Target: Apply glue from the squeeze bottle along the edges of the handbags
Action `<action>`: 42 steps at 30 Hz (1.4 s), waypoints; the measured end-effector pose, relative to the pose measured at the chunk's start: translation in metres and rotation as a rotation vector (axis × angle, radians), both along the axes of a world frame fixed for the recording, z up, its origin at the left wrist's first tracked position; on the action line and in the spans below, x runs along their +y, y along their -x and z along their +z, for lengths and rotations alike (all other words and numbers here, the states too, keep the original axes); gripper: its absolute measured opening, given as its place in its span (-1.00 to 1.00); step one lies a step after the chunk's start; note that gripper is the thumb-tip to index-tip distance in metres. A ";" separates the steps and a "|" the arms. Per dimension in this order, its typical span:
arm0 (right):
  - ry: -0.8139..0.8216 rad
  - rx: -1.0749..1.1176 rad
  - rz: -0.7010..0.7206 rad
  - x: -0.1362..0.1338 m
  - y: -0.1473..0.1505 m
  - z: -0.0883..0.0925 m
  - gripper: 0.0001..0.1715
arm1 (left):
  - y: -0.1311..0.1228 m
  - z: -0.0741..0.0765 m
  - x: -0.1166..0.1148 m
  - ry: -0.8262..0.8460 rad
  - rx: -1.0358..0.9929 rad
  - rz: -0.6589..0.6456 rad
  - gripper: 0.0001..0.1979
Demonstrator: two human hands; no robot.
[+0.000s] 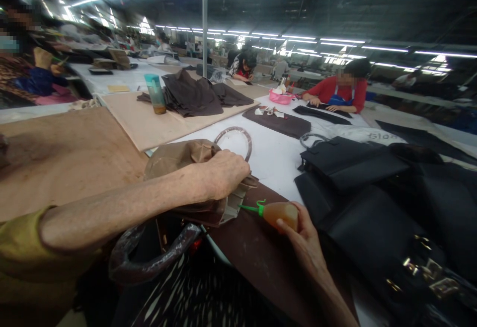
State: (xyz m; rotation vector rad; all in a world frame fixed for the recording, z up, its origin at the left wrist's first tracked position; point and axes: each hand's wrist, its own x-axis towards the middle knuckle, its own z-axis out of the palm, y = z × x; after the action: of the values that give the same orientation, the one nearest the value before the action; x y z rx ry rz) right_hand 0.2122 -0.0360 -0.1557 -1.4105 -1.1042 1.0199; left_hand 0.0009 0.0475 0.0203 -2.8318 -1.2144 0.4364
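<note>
My right hand [303,232] is wrapped round a glue bottle [278,215], a squeeze bottle with amber liquid and a thin green nozzle [251,208]. The nozzle tip points left, at the pale open edge [231,205] of a brown handbag [175,160]. With fingers closed, my left hand [225,173] grips the upper edge of this bag from above; its fingertips are partly hidden. One plastic-wrapped handle [156,262] hangs toward me, and another wrapped handle [250,143] stands up behind the bag. Beneath lies a flat dark brown piece [257,257].
Black bags [357,168] with metal fittings are piled on the right. A tan board [67,153] lies left. Farther back are a teal-lidded bottle [154,93], dark cloth [194,93], a pink basket [281,98] and a pole [204,24]. Co-workers sit around, one in a red sleeve [316,93].
</note>
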 end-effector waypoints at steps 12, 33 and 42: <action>0.049 -0.007 0.046 -0.010 -0.007 0.005 -0.38 | 0.006 -0.002 -0.008 0.037 0.010 -0.003 -0.80; 0.138 -0.014 0.107 -0.018 0.004 0.036 -0.48 | 0.021 -0.025 -0.041 -0.050 -0.051 -0.112 -0.58; 0.150 -0.007 0.110 -0.021 0.007 0.031 -0.52 | 0.021 -0.027 -0.044 -0.041 -0.075 -0.111 -0.63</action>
State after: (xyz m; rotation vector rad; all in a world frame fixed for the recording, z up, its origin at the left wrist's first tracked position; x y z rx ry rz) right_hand 0.2050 -0.0565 -0.1249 -1.4859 -1.1396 1.1980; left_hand -0.0202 0.0038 -0.0066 -2.8867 -1.0568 0.2995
